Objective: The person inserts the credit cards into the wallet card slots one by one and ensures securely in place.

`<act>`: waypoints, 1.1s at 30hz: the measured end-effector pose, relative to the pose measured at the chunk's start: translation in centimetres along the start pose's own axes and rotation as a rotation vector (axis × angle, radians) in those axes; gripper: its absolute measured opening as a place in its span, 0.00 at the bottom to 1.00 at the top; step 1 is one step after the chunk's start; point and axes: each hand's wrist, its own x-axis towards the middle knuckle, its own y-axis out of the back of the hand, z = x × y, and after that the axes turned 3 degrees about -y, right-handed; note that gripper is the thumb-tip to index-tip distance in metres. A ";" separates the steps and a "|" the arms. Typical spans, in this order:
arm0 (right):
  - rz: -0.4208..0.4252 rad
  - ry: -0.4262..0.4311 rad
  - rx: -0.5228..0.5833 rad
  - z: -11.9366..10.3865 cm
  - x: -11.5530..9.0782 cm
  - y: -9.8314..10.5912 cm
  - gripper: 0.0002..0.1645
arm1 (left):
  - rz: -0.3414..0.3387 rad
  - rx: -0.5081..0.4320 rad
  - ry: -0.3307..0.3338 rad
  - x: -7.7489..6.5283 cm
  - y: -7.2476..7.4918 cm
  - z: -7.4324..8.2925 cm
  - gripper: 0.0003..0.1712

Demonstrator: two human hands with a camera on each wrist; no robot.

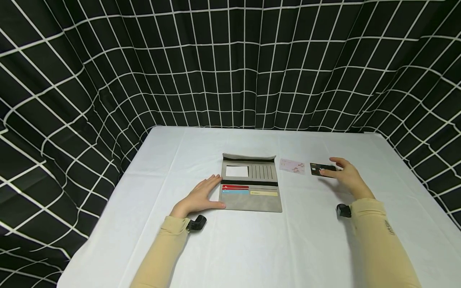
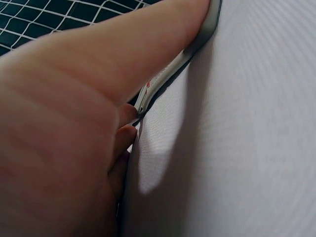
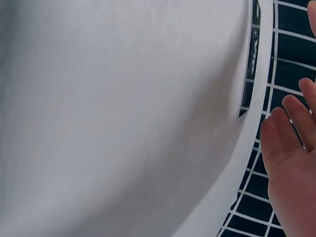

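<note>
White cloth (image 1: 252,248) spreads before a black, gridded curtain (image 1: 201,60), and on it lies an unfolded grey wallet (image 1: 252,203), its left edge under the splayed, ungripping left hand (image 1: 199,197). Fingers extended, the right hand (image 1: 348,176) is over a black card (image 1: 324,166) (whether they touch, I cannot tell), with a pink card (image 1: 292,166) between it and the wallet.

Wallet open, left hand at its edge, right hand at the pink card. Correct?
Wrong card: the head view shows the right hand at the black card; the pink card lies between it and the wallet. The rest is right.
</note>
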 end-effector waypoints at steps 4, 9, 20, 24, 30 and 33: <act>-0.017 -0.012 0.013 0.5 -0.1 0.1 0.57 | 0.002 -0.004 -0.004 0.0 -0.1 -0.1 0.56; -0.044 -0.034 0.023 1.3 -0.2 0.2 0.58 | -0.004 0.003 0.005 0.0 -0.1 -0.1 0.56; -0.031 -0.048 -0.087 1.9 0.4 0.2 0.62 | -0.003 0.000 0.008 0.1 -0.1 -0.1 0.56; -0.025 -0.052 -0.128 2.0 0.8 0.0 0.62 | -0.004 0.006 0.008 0.1 -0.1 -0.2 0.56; -0.020 -0.032 -0.140 2.2 1.1 0.0 0.60 | 0.002 0.012 -0.006 0.1 -0.2 -0.3 0.56; -0.009 -0.024 -0.156 2.2 1.1 0.0 0.58 | 0.003 0.011 -0.015 0.1 -0.2 -0.3 0.56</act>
